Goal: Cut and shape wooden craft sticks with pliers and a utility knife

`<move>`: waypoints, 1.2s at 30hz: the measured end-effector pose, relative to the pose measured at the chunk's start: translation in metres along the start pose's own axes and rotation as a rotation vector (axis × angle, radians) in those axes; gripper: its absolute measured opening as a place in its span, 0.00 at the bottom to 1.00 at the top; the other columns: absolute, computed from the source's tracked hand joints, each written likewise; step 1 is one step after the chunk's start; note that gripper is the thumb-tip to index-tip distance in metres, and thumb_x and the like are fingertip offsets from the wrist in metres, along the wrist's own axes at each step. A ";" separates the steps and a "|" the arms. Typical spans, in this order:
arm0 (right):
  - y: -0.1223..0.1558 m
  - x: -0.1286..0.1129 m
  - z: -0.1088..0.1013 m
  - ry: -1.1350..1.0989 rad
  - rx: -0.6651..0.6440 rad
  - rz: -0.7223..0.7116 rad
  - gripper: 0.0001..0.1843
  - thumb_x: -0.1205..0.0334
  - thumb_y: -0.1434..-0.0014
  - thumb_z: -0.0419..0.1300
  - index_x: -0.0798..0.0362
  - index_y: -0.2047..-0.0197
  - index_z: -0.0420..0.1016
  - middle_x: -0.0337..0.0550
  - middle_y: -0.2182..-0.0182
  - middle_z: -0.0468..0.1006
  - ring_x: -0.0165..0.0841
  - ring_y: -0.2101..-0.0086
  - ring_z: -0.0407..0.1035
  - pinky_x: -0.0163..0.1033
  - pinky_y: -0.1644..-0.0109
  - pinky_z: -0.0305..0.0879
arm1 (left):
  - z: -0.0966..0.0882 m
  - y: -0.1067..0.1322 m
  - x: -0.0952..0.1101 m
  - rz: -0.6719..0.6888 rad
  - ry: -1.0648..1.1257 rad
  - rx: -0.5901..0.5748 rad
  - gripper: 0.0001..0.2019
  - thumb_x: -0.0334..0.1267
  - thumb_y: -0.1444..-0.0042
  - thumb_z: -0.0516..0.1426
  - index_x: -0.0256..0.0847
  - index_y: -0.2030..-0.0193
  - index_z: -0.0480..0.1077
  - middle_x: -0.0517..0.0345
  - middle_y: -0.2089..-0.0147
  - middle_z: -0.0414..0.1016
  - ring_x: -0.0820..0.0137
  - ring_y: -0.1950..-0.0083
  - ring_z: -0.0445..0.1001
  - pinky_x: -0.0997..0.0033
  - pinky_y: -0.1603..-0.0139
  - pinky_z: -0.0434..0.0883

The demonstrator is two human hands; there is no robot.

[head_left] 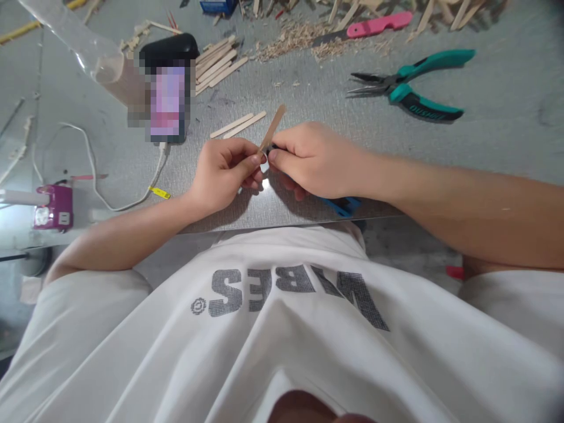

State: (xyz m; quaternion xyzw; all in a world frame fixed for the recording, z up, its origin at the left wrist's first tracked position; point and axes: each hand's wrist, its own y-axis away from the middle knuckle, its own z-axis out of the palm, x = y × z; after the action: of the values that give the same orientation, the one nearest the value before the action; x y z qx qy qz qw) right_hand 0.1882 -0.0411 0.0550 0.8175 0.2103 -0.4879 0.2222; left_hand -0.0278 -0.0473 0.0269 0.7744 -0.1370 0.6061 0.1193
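Note:
My left hand (227,173) pinches a flat wooden craft stick (274,124) that points up and away over the grey table (308,88). My right hand (312,161) is closed around a blue-handled tool (343,205), its dark tip pressed against the stick right at my left fingertips. Most of the tool is hidden inside my fist; only the blue end shows below the palm. Two loose sticks (238,125) lie just beyond my hands.
Teal long-nose pliers (409,88) lie at the right. A pink-handled knife (374,26) and wood shavings (299,38) are at the back. A phone (168,97) with a white cable (101,176) stands left, beside a pile of sticks (218,61). A purple plug (53,207) sits far left.

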 end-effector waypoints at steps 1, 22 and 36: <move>0.000 0.001 -0.001 0.002 -0.009 -0.004 0.18 0.70 0.22 0.59 0.52 0.67 0.73 0.34 0.80 0.74 0.25 0.82 0.66 0.36 0.75 0.59 | -0.001 -0.001 -0.001 0.003 0.000 -0.011 0.10 0.31 0.28 0.66 0.38 0.64 0.78 0.61 0.73 0.81 0.73 0.73 0.82 0.77 0.71 0.81; -0.008 0.010 -0.005 -0.309 -0.176 0.062 0.21 0.63 0.20 0.57 0.51 0.70 0.71 0.35 0.81 0.72 0.26 0.83 0.62 0.32 0.78 0.62 | -0.006 -0.005 -0.007 -0.095 0.081 -0.104 0.17 0.50 0.30 0.72 0.41 0.62 0.78 0.57 0.70 0.85 0.66 0.73 0.86 0.71 0.72 0.82; -0.007 0.010 -0.006 -0.371 -0.204 0.081 0.20 0.60 0.21 0.58 0.50 0.69 0.70 0.34 0.81 0.73 0.26 0.84 0.66 0.31 0.79 0.61 | -0.009 -0.006 -0.004 -0.086 0.155 -0.159 0.11 0.43 0.32 0.72 0.40 0.62 0.79 0.57 0.70 0.85 0.66 0.73 0.85 0.72 0.73 0.83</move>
State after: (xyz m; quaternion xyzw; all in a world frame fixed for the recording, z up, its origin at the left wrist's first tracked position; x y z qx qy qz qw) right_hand 0.1923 -0.0310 0.0476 0.6949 0.1810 -0.5968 0.3581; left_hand -0.0343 -0.0382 0.0245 0.7185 -0.1418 0.6456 0.2165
